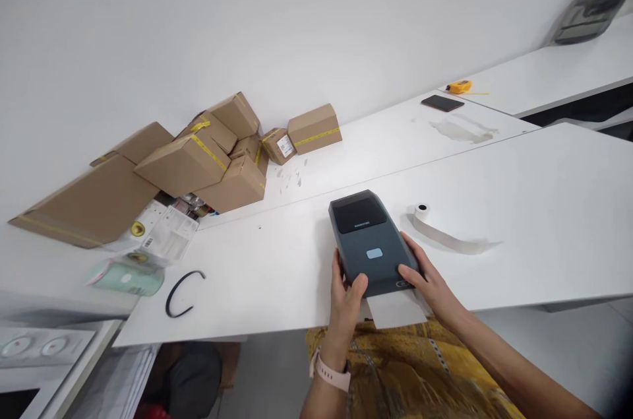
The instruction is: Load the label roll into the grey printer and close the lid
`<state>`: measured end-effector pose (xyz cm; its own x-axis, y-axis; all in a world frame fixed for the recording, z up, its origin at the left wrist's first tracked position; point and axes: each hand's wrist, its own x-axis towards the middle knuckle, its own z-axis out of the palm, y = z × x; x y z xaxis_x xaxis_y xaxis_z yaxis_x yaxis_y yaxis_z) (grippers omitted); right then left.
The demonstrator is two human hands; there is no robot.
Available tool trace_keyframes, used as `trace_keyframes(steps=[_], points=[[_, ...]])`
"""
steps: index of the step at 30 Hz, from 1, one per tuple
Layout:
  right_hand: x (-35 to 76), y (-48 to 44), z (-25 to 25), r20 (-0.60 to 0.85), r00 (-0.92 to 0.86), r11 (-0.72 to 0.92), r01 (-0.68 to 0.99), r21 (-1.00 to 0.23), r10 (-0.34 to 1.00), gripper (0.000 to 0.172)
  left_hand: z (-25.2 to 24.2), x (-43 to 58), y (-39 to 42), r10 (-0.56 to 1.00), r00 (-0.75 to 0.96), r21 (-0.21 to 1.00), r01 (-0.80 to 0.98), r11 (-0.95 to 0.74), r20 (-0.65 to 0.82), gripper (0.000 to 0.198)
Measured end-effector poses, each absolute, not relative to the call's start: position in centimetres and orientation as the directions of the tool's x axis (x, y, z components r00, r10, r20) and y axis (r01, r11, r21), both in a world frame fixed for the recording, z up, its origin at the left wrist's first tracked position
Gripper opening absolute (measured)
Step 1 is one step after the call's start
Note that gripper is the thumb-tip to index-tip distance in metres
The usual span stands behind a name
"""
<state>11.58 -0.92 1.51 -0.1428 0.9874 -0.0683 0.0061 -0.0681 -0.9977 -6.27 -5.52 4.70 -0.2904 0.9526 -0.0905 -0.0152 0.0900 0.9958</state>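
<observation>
Both my hands grip a dark blue-grey boxy device [357, 260], which looks like a small printer, at the table's front edge. It has a glossy black window at the far end and a light blue button in the middle. My left hand [345, 297] holds its near left corner, thumb on top. On the opposite side, my right hand [430, 280] has its thumb over the near right corner and fingers along the side. A white sheet [397, 310] sticks out below the near end. To the right lies a partly unrolled white paper roll [422, 211].
Cardboard boxes [182, 161] are piled at the back left, near clear plastic packs [171, 234] and a mint-green package [131, 277]. A black curved band [173, 293] lies front left. A phone [442, 103] and yellow tape measure [459, 86] rest back right.
</observation>
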Motion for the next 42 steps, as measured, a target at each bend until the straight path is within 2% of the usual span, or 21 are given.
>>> trace_keyframes(steps=[2, 4, 5, 7, 9, 11, 14, 21, 25, 29, 32, 35, 39, 42], points=[[12.4, -1.3, 1.6, 0.035, -0.132, 0.046, 0.081, -0.996, 0.991, 0.076, 3.3, -6.3, -7.6, 0.899, -0.414, 0.989, -0.028, 0.144, -0.142, 0.088], [13.2, -1.6, 1.8, 0.176, -0.138, 0.199, 0.171, -0.965, 0.975, 0.064, 1.7, -5.9, -9.8, 0.779, -0.605, 0.979, -0.003, 0.205, -0.165, 0.072], [13.4, -1.6, 2.0, 0.247, -0.165, 0.278, 0.211, -0.937, 0.955, 0.056, 1.1, -5.6, -10.7, 0.755, -0.621, 0.969, -0.025, 0.248, -0.209, 0.066], [13.8, -1.4, 2.1, 0.373, -0.251, 0.434, 0.262, -0.862, 0.893, 0.047, 0.6, -4.6, -11.8, 0.795, -0.497, 0.936, -0.13, 0.327, -0.347, 0.066], [13.7, -1.1, 2.2, 0.457, -0.32, 0.544, 0.283, -0.79, 0.83, 0.045, 1.1, -3.3, -11.9, 0.844, -0.261, 0.876, -0.26, 0.406, -0.468, 0.071], [13.5, -0.9, 2.0, 0.497, -0.336, 0.591, 0.299, -0.749, 0.8, 0.047, 1.9, -2.2, -11.4, 0.846, -0.097, 0.812, -0.355, 0.463, -0.525, 0.072], [13.4, -0.9, 1.9, 0.508, -0.314, 0.594, 0.323, -0.737, 0.802, 0.047, 3.0, -1.1, -10.4, 0.834, -0.085, 0.781, -0.412, 0.469, -0.546, 0.066], [13.7, -1.1, 2.4, 0.526, -0.29, 0.6, 0.369, -0.71, 0.8, 0.043, 2.6, -0.7, -10.5, 0.84, -0.163, 0.829, -0.337, 0.445, -0.517, 0.067], [13.2, -0.2, 3.7, 0.63, -0.278, 0.678, 0.452, -0.58, 0.725, 0.033, 2.6, -1.1, -11.0, 0.855, -0.111, 0.84, -0.29, 0.459, -0.506, 0.063], [12.2, 0.7, 4.8, 0.633, -0.397, 0.737, 0.487, -0.469, 0.665, 0.029, 2.2, -2.8, -12.1, 0.878, -0.002, 0.858, -0.218, 0.466, -0.478, 0.052], [11.5, 0.8, 4.6, 0.616, -0.413, 0.733, 0.5, -0.462, 0.67, 0.03, 1.0, -5.0, -12.9, 0.877, -0.109, 0.866, -0.255, 0.43, -0.468, 0.052], [11.1, 0.6, 4.0, 0.63, -0.368, 0.712, 0.526, -0.464, 0.683, 0.031, 0.3, -7.1, -13.0, 0.863, -0.289, 0.901, -0.263, 0.346, -0.415, 0.052], [10.7, 0.4, 3.6, 0.651, -0.355, 0.708, 0.568, -0.42, 0.671, 0.029, 1.4, -8.1, -11.7, 0.82, -0.521, 0.971, -0.117, 0.206, -0.237, 0.049], [10.6, 0.3, 3.6, 0.642, -0.363, 0.701, 0.587, -0.405, 0.675, 0.03, 2.9, -7.0, -10.2, 0.857, -0.513, 0.998, 0.014, 0.066, -0.05, 0.062]])
